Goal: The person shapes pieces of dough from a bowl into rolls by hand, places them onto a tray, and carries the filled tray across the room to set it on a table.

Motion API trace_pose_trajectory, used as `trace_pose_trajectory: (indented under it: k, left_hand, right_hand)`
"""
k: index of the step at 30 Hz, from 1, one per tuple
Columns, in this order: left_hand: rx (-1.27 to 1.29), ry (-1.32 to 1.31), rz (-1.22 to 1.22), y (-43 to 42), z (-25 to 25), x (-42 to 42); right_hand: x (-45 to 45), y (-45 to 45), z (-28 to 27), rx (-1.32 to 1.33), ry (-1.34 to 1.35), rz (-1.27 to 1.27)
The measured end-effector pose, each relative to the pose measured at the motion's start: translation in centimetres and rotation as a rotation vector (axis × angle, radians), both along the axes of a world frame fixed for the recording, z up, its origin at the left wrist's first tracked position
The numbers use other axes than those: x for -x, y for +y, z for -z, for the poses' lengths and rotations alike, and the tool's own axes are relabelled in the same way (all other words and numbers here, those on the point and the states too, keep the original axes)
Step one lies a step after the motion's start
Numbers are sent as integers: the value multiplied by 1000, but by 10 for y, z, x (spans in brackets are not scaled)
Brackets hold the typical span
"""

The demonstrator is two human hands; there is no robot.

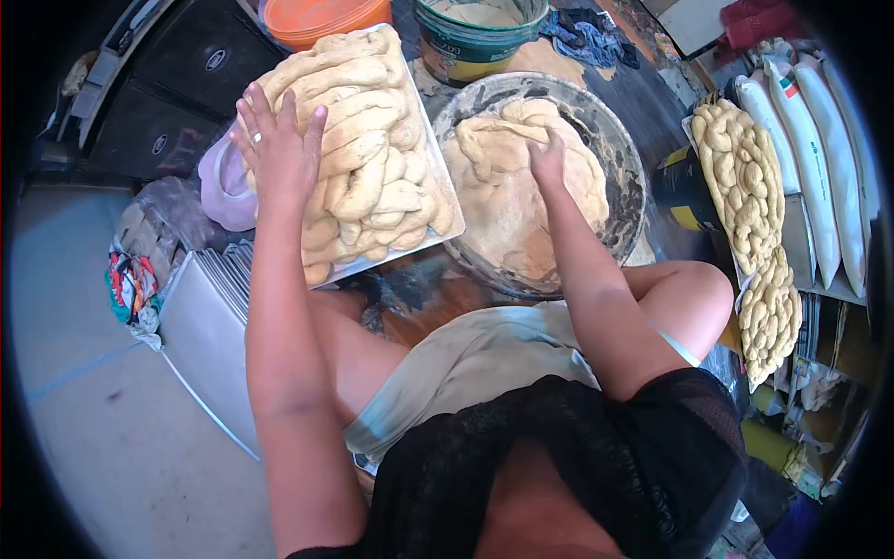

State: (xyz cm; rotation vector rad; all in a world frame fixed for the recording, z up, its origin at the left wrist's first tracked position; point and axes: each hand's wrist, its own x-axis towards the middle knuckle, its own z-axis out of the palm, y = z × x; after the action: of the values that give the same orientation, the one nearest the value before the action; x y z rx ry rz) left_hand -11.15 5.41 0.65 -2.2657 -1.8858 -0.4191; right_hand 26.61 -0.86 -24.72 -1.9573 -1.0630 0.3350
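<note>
My left hand [279, 149], fingers spread, rests on or just over the left side of a pile of twisted dough pieces [358, 158]. A light rectangular tray [438, 166] bears this pile. To the right of it stands a wide round basin [626, 191] with a big mass of dough [494, 219] inside. Over the basin, my right hand [549, 160] is closed at the end of a thick dough strip [507, 132] on top of the mass. Its fingertips are partly hidden.
Behind are an orange tub [326, 20] and a dark green bucket [480, 42]. Braided dough [740, 177] lies on trays at the right, beside long white bags [805, 158]. Stacked metal sheets [209, 326] stand at the left, near a purple container [223, 177].
</note>
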Motion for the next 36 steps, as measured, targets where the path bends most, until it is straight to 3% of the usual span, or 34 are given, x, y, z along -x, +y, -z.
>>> trace_pose_trajectory:
  k: [3,5,7,9,11,13,15,17,20,23,25,29,31,33,36]
  left_hand:
    - [34,-102,204,-24,-16,-26]
    - [92,-142,367,-37,-19,-40]
    - [178,-119,422,-41,-16,-53]
    - [263,-106,461,-44,-12,-63]
    - [287,-145,504,-45,-11,-71]
    - [327,-171,535,-48,-14,-79]
    - [368,-168,516,-50,-17,-85]
    - [395,-175,505,-47,-16,-84]
    - [405,-150,499,-43,-10,-80]
    - [429,-193,497,-41,-10,-80]
    - [440,-212,490,-42,-9,-80]
    - [451,-195,512,-46,-9,-81]
    - [456,-203,538,-50,-11,-83]
    - [458,-220,570,-53,-13,-84]
    - [462,-216,561,-56,-10,-85]
  right_hand:
    - [-35,-96,84,606,-234,111]
    - [-13,-151,112,552,-210,131]
    - [32,-167,108,586,-359,41]
    - [64,-150,51,859,-385,-174]
    - [53,-119,68,518,-301,-320]
    - [27,-54,68,347,-492,-333]
    - [-24,11,81,148,-391,-35]
    - [-80,55,65,481,-330,90]
    - [-133,51,76,571,-75,-186]
    - [-120,17,54,706,-395,-146]
    - [-106,-5,55,890,-611,-302]
    - [-56,-62,44,418,-870,-309]
    - [-23,-77,26,614,-366,-509]
    - [15,-87,2,675,-178,-668]
    - [41,-92,12,693,-152,-850]
